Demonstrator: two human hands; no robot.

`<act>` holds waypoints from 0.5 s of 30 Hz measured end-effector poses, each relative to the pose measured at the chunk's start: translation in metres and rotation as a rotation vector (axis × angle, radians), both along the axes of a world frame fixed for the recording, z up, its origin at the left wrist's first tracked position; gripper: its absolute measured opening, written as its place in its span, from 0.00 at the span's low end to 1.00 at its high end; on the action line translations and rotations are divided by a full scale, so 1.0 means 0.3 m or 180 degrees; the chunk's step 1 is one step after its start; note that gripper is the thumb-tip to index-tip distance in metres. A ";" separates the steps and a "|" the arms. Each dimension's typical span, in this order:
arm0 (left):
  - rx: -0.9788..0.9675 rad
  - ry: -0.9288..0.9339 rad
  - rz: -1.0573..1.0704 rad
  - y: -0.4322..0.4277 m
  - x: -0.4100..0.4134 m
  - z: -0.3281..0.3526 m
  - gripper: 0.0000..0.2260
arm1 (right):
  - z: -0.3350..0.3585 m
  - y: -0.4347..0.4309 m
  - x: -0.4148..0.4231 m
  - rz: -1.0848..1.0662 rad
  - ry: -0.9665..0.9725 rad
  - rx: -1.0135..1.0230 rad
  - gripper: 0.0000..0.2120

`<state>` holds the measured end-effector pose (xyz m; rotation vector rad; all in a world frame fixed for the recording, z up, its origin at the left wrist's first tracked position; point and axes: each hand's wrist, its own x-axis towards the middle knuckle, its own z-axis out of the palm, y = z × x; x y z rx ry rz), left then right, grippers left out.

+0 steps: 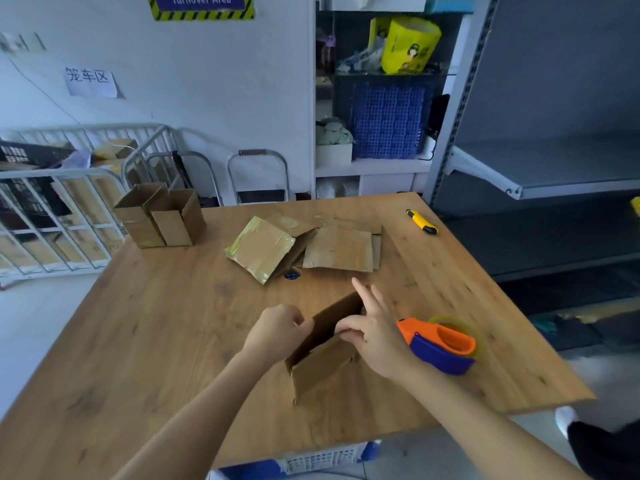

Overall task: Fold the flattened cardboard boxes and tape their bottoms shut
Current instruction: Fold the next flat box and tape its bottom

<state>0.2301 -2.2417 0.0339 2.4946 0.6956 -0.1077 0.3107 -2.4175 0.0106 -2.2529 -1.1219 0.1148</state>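
While the half-opened cardboard box [322, 362] is standing toward the tabletop's [173, 323] near edge, the left hand [277, 329] is gripping one wall with curled fingers and the right hand [374, 337] is pinching the opposite wall, probably pulling it square. The tape dispenser [443, 348] is waiting just beside the right hand, seemingly for the bottom seam. Flattened boxes [339, 249] are lying toward the far edge.

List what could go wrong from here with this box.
The box, pinched only at its top edges by the left hand and right hand, may collapse flat. The tape dispenser lies close beside the right wrist, so a sideways move could knock it toward the table edge.
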 end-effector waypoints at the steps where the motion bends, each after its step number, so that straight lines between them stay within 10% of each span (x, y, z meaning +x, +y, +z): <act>1: 0.0197 -0.0030 0.0012 0.009 0.001 -0.002 0.12 | -0.002 0.003 0.001 0.0027 0.0004 -0.0002 0.08; 15: 0.0483 -0.0569 0.1117 0.005 0.005 -0.057 0.13 | -0.026 -0.094 0.049 0.0166 0.1018 0.0208 0.15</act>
